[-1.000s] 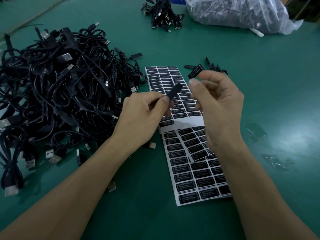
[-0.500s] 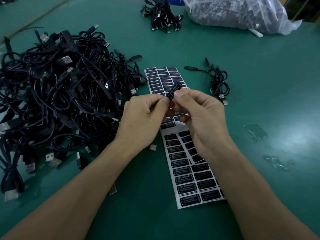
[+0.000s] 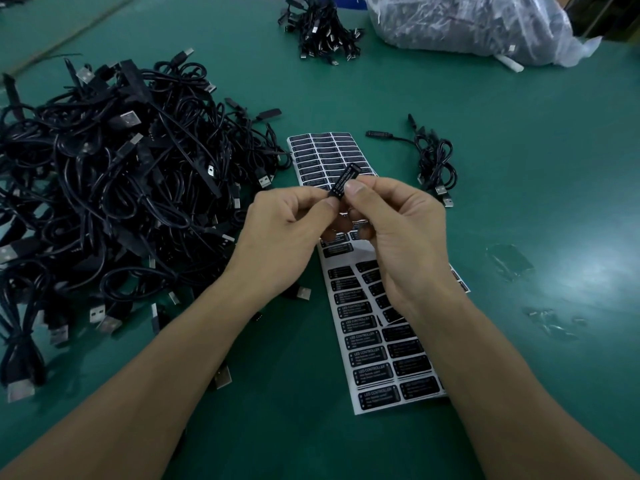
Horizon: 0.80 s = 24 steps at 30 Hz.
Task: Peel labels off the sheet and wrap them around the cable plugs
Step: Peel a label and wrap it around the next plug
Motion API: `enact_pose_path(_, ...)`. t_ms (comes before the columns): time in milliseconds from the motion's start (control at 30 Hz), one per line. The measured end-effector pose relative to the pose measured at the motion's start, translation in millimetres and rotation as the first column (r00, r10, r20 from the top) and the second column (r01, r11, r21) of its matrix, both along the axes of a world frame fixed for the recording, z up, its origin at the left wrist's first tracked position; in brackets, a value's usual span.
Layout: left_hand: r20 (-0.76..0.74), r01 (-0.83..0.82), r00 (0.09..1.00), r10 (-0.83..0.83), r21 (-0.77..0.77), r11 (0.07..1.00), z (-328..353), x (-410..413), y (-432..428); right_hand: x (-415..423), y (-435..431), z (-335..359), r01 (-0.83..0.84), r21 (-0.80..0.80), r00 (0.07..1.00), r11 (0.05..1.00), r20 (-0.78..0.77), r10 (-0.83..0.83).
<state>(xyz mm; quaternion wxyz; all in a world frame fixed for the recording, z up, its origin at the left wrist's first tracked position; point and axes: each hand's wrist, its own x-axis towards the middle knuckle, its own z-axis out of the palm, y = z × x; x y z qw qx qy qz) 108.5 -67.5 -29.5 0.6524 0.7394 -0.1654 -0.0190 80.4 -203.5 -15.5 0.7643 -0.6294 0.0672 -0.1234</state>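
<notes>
A smooth green table (image 3: 519, 150) is showing a mostly matt finish and is catching a pale sheen at its right side, where scraps of clear film (image 3: 509, 263) are glinting. The pile of cables (image 3: 104, 188) is looking like matt black plastic sheathing, its bare USB ends (image 3: 130, 119) shining as silvery metal. The label sheet (image 3: 356, 405) is presenting a white, slick-looking paper backing under black labels with white print. The plug (image 3: 344, 180), black with white lettering on it, is giving off a slight gloss. A crinkled clear plastic bag (image 3: 467, 26) is reflecting light.
</notes>
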Motion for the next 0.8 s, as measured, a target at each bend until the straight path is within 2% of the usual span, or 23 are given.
enact_pose_path(600,0.021,-0.020,1.000,0.021,-0.024,1.000,-0.2,-1.8,-1.5,-1.5,2.9,1.0,0.069,-0.104,0.997,0.992,0.045,-0.065)
enact_pose_path(800,0.033,-0.027,0.999,0.029,-0.037,0.999,-1.5,-2.3,-2.8,-1.9,3.7,0.9,0.072,-0.085,0.997,0.994,0.043,-0.069)
